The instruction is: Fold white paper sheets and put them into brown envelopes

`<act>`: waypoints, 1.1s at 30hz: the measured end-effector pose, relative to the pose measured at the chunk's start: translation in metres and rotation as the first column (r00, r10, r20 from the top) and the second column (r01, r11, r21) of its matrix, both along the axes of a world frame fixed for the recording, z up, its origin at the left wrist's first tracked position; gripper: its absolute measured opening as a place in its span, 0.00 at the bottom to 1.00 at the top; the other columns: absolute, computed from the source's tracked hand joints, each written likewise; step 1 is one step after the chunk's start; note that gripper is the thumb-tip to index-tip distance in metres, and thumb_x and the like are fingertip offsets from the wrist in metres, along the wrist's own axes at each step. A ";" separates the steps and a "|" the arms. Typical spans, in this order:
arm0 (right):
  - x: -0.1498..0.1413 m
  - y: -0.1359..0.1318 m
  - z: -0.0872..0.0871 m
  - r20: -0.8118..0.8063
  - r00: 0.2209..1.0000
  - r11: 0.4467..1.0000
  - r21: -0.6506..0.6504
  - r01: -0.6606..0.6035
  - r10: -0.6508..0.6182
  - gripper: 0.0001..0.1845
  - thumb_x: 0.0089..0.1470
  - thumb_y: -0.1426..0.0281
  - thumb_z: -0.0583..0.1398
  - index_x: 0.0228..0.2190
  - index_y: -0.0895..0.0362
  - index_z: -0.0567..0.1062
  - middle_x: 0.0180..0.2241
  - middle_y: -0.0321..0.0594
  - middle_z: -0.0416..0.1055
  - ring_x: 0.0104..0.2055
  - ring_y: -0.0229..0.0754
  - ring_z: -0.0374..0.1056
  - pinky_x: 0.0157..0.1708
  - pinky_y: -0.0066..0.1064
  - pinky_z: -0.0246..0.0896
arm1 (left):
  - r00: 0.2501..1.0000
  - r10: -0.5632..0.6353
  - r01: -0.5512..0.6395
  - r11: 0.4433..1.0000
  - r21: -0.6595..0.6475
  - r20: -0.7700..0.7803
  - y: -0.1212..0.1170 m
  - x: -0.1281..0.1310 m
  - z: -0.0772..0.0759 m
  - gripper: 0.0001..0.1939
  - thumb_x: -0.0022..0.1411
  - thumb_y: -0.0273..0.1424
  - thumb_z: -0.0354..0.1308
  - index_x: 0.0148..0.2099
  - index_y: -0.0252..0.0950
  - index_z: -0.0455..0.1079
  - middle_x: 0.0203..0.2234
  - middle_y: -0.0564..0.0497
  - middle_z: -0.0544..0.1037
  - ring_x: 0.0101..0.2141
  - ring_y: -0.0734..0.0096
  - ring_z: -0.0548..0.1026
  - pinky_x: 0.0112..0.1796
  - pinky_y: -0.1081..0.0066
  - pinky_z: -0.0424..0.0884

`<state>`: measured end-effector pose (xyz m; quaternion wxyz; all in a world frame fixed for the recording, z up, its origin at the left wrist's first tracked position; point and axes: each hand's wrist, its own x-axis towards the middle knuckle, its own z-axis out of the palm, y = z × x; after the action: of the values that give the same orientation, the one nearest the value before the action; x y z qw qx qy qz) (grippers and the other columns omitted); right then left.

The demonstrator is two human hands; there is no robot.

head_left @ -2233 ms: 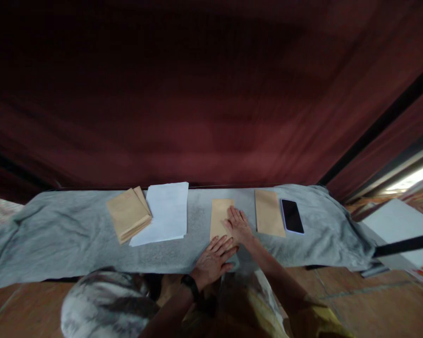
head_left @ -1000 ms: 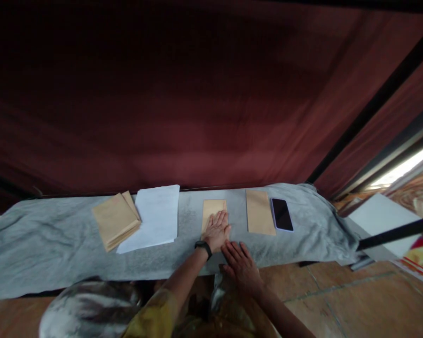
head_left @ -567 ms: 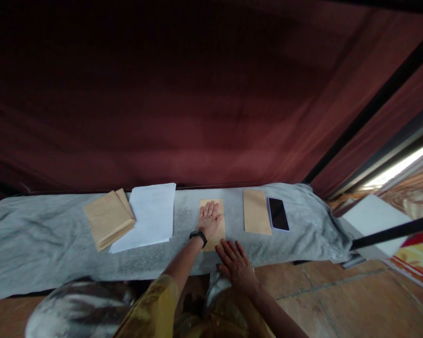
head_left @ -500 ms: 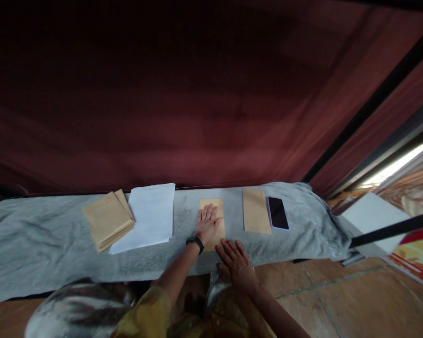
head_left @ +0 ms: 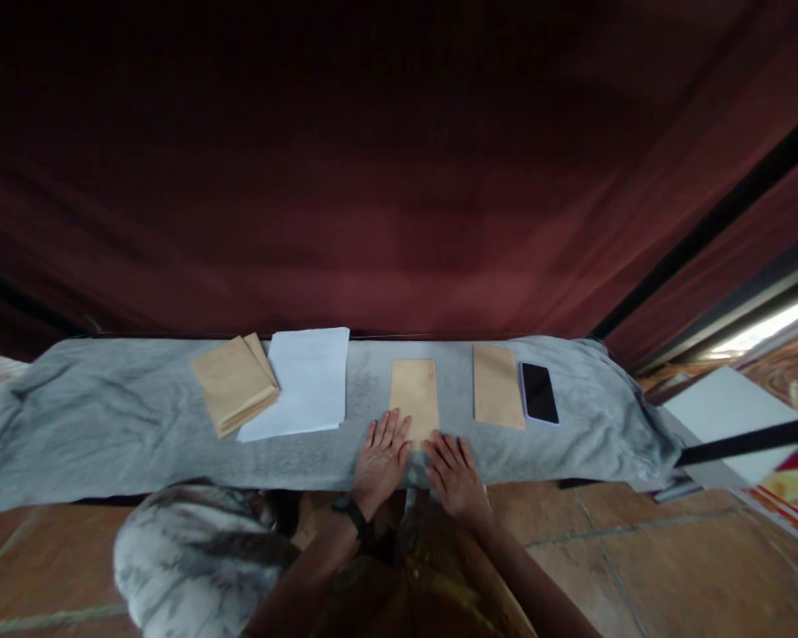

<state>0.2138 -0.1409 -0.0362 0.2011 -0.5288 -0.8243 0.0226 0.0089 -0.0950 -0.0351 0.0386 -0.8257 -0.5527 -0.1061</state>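
In the middle of the grey cloth (head_left: 319,462) lies a brown paper envelope (head_left: 415,390), flat, with small red print near its top right. My left hand (head_left: 379,461), a dark band on its wrist, rests with fingers stretched at the envelope's lower left corner. At the lower right corner lies my right hand (head_left: 457,478), fingers spread and palm down. Neither hand grips anything. To the left, a stack of white paper sheets (head_left: 311,381) is partly overlapped by a pile of brown envelopes (head_left: 236,383). Another brown envelope (head_left: 498,386) lies to the right.
A phone (head_left: 540,393) with a dark screen and pale purple edge lies right of the envelopes. A dark red curtain (head_left: 399,221) hangs behind the cloth. Black metal poles (head_left: 724,213) slope at the right. A white board (head_left: 731,416) stands beyond the right end, above floor tiles (head_left: 652,558).
My left hand has slid down off the middle of the envelope to its lower left corner. My right hand stays near the lower right corner. The camera view has shifted slightly.
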 end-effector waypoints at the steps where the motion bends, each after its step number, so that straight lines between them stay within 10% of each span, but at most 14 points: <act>1: -0.006 0.000 0.001 -0.015 1.000 1.000 -0.003 0.026 -0.026 0.25 0.70 0.64 0.50 0.65 0.54 0.64 0.68 0.43 0.59 0.70 0.48 0.54 0.69 0.50 0.44 | 0.999 -0.042 0.042 0.999 0.000 0.002 -0.001 -0.002 0.001 0.26 0.73 0.35 0.45 0.71 0.42 0.56 0.70 0.47 0.58 0.69 0.59 0.56 0.66 0.52 0.53; 8: -0.036 -0.009 -0.006 -0.008 0.999 0.999 -0.015 0.034 -0.034 0.30 0.71 0.60 0.47 0.68 0.60 0.57 0.69 0.48 0.56 0.71 0.49 0.51 0.69 0.50 0.42 | 0.941 -0.338 0.336 0.938 -0.083 -0.010 -0.011 -0.014 0.001 0.34 0.71 0.41 0.49 0.73 0.35 0.49 0.71 0.45 0.56 0.70 0.65 0.51 0.69 0.59 0.44; 23: -0.011 -0.019 -0.021 0.070 0.993 0.995 0.025 0.095 -0.096 0.32 0.71 0.59 0.45 0.68 0.63 0.57 0.67 0.55 0.58 0.70 0.54 0.53 0.67 0.52 0.44 | 0.934 -0.356 0.356 0.934 -0.023 -0.011 -0.017 -0.015 0.010 0.32 0.72 0.49 0.48 0.72 0.44 0.55 0.71 0.44 0.57 0.69 0.59 0.54 0.68 0.54 0.45; 33: -0.014 -0.002 0.002 0.054 0.950 0.945 -0.104 0.310 -0.306 0.24 0.68 0.66 0.49 0.61 0.57 0.68 0.59 0.50 0.69 0.56 0.52 0.65 0.53 0.43 0.57 | 0.943 -0.333 0.333 0.943 -0.006 -0.001 -0.016 -0.015 0.001 0.30 0.72 0.48 0.47 0.72 0.46 0.54 0.71 0.46 0.56 0.69 0.63 0.54 0.68 0.53 0.44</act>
<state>0.2001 -0.1429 -0.0341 0.1571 -0.6618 -0.7325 0.0270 -0.0064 -0.1113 -0.0336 0.0180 -0.9075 -0.4054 -0.1086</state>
